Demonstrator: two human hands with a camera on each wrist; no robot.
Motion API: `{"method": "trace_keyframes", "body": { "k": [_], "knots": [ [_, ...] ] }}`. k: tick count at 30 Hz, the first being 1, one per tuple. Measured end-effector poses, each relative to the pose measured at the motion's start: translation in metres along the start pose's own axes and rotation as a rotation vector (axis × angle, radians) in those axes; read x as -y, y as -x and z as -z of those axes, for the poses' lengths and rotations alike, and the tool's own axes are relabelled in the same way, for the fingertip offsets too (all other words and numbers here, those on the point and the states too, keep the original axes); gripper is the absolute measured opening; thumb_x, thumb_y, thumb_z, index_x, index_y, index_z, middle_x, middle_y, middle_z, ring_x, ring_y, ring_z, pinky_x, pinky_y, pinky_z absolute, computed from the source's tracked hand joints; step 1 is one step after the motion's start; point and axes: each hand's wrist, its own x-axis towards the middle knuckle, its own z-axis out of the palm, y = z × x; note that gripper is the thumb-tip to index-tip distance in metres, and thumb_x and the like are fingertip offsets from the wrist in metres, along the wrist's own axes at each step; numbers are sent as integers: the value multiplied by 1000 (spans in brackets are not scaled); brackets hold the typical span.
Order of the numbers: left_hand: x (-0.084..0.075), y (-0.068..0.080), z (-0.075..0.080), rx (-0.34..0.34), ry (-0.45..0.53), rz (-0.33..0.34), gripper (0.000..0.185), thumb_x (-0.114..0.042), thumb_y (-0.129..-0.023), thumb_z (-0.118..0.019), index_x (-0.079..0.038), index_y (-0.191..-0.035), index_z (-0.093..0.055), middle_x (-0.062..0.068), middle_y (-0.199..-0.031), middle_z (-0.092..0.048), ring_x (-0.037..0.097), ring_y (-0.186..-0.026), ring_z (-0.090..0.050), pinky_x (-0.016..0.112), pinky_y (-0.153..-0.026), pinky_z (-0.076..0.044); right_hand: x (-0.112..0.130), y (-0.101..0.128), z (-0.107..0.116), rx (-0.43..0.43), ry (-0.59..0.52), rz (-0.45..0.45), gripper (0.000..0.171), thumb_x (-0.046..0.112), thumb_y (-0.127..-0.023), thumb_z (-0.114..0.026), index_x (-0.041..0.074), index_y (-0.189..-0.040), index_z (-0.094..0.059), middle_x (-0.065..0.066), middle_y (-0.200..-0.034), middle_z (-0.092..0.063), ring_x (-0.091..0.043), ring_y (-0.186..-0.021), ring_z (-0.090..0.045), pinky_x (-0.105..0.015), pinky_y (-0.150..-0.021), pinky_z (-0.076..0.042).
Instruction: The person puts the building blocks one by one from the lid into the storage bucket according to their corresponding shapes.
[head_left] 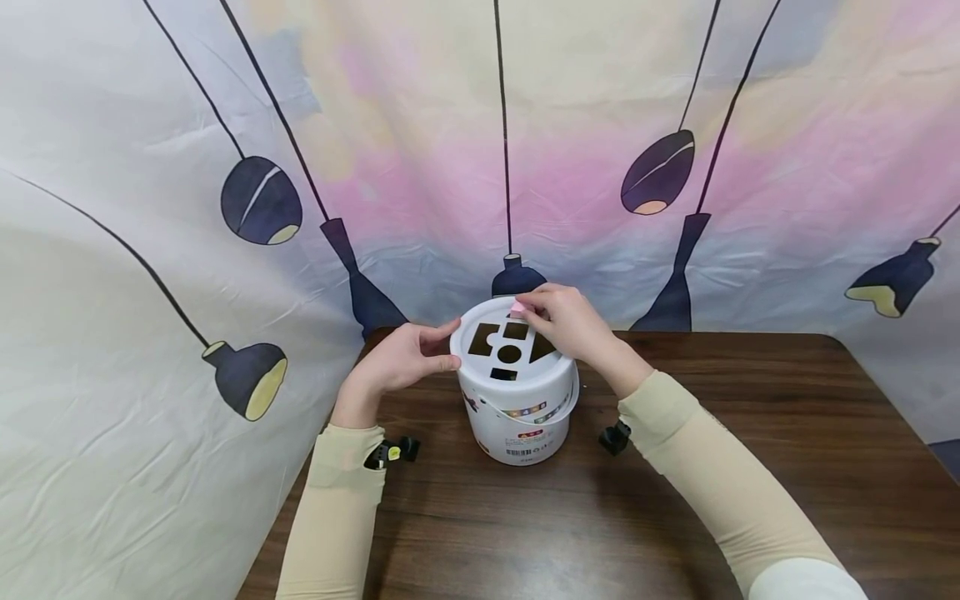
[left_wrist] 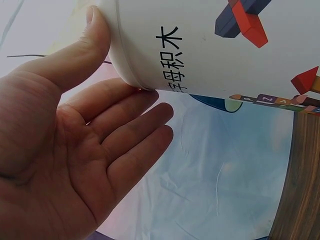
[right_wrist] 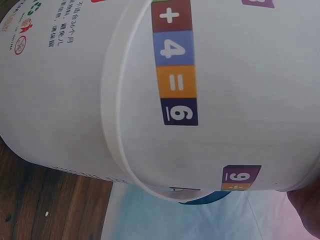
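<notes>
A white toy bucket stands on the dark wooden table, closed by a white lid with several shape cut-outs. My left hand steadies the lid's left rim: in the left wrist view the left hand has its thumb flat on the bucket and its straight fingers touch the rim. At the lid's far edge my right hand pinches a small pink block. The right wrist view shows the bucket's wall with printed numbers; only a sliver of the right hand appears.
The wooden table runs to a printed cloth backdrop that wraps round the back and left. Its right corner lies near the backdrop. Small black camera mounts sit on both wrists.
</notes>
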Motion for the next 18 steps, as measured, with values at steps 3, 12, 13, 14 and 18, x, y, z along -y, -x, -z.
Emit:
{"method": "trace_keyframes", "body": {
  "k": [3,12,13,14,18],
  "knots": [
    [2,1,1,-5,1,5,70,-33,-97,-82,-19,-159,-52,8,-154,-58,29,-143,-53,53,-110,-48,0,-2,-2,-3,-2,10,35,20,-108,-67,6,-139,-73,-9,-113,-72,-24,-91,-62,-40,-79,-51],
    [5,5,-1,-50,-23,-32,71,-34,-97,-82,-18,-159,-52,9,-155,-57,32,-144,-52,54,-111,-47,-1,-5,-3,-18,-28,20,34,19,-107,-69,6,-138,-74,-11,-118,-73,-24,-98,-68,-42,-83,-55],
    [7,6,-4,-65,-31,-59,70,-34,-97,-82,-17,-159,-52,7,-156,-56,31,-145,-51,53,-112,-46,-1,-3,-3,-33,-39,20,34,19,-107,-70,7,-138,-74,-11,-120,-73,-24,-98,-70,-42,-83,-56],
    [10,6,-6,-78,-40,-96,70,-33,-98,-81,-16,-160,-51,6,-158,-54,30,-147,-49,53,-114,-44,-2,0,-3,-57,-58,17,34,20,-106,-70,7,-137,-75,-11,-123,-73,-24,-99,-71,-42,-84,-57],
    [27,12,-22,-157,-56,-267,70,-31,-103,-73,-11,-164,-44,2,-169,-40,26,-156,-35,51,-122,-32,-12,25,3,-261,-132,43,30,19,-106,-71,7,-132,-78,-11,-126,-74,-26,-95,-74,-45,-82,-60]
  ]
}}
